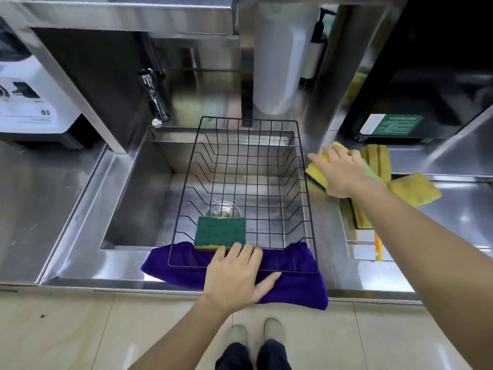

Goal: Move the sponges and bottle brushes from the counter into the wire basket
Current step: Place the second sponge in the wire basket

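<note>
L hand (234,273) rests flat on wire basket (309,209) rim, grip released; R hand (340,173) grasping yellow sponge (316,170), mid-right of frame.

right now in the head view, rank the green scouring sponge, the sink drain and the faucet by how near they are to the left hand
1. Green scouring sponge: in the wire basket, just past the left hand fingertips at its near rim.
2. Sink drain: on the sink floor, beyond the sponge.
3. Faucet: back left, above the sink's far corner.
</note>
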`<state>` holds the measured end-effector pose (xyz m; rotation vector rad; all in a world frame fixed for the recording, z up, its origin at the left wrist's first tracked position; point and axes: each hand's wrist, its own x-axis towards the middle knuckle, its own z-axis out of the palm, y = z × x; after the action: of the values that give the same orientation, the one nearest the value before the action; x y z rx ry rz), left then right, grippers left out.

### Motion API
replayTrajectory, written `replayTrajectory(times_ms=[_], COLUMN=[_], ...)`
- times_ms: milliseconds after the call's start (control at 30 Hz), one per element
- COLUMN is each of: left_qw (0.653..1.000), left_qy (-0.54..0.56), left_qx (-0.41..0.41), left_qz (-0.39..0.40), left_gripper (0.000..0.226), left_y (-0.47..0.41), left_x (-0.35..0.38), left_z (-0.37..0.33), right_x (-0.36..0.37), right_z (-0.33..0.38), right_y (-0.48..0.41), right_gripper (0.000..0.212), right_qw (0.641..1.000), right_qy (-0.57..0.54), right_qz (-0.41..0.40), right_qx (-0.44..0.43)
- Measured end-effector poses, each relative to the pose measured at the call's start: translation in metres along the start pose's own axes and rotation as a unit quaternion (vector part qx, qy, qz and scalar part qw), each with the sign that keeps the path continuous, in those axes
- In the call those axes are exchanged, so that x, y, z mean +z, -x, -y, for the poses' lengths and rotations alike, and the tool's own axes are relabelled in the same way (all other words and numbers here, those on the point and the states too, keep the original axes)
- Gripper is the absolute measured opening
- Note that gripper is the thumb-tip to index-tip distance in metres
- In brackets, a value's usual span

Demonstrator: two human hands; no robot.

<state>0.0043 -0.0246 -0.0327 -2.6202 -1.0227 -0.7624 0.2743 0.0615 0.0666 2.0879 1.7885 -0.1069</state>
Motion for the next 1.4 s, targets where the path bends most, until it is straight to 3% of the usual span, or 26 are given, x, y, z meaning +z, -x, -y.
replayTrajectory(times_ms=[200,300,367,467,600,700,800,900,1000,1300,1367,1400], left_qw=[1.0,1.0,1.0,1.0,1.0,1.0,1.0,1.0,1.0,1.0,0.999,0.999], left_qy=[-0.01,-0.009,-0.008,-0.009,-0.006,-0.003,-0.001,0.0,0.003,0.002,0.002,0.002], left_qx=[-0.009,-0.008,-0.006,-0.005,-0.005,-0.003,-0.005,-0.006,-0.009,-0.01,-0.012,-0.013], left_qz=[0.001,-0.002,-0.003,-0.002,0.0,0.006,0.013,0.021,0.025,0.026,0.029,0.031], left_gripper=[0.053,0.053,0.053,0.053,0.052,0.052,0.053,0.053,0.054,0.053,0.053,0.053], left_y=[0.002,0.002,0.002,0.003,0.003,0.003,0.003,0.003,0.003,0.001,0.002,0.002], left_x=[0.001,0.001,0.001,0.001,0.002,0.001,0.0,0.001,0.001,-0.003,-0.002,-0.002], left_z=[-0.001,0.0,0.0,0.0,0.0,0.0,-0.001,-0.001,-0.001,-0.001,-0.001,-0.001], right_x=[0.02,0.019,0.01,-0.014,-0.041,-0.054,-0.054,-0.046,-0.032,-0.001,0.006,0.01], right_z=[-0.004,-0.007,-0.012,-0.019,-0.011,0.013,0.046,0.079,0.102,0.139,0.141,0.14], right_y=[-0.013,-0.019,-0.023,-0.026,-0.026,-0.016,-0.009,-0.007,-0.006,-0.007,-0.008,-0.01], right_gripper=[0.073,0.066,0.065,0.077,0.081,0.086,0.088,0.073,0.072,0.074,0.074,0.072], right_qw=[0.994,0.992,0.981,0.902,0.785,0.718,0.681,0.662,0.629,0.755,0.752,0.725], right_qy=[0.083,0.028,-0.069,-0.322,-0.539,-0.647,-0.712,-0.745,-0.773,-0.63,-0.624,-0.649], right_qz=[-0.066,-0.119,-0.158,-0.238,-0.291,-0.255,-0.16,-0.045,0.063,0.146,0.179,0.203], right_qx=[0.01,0.034,0.093,0.161,0.088,-0.017,-0.071,-0.074,-0.053,-0.104,-0.111,-0.107])
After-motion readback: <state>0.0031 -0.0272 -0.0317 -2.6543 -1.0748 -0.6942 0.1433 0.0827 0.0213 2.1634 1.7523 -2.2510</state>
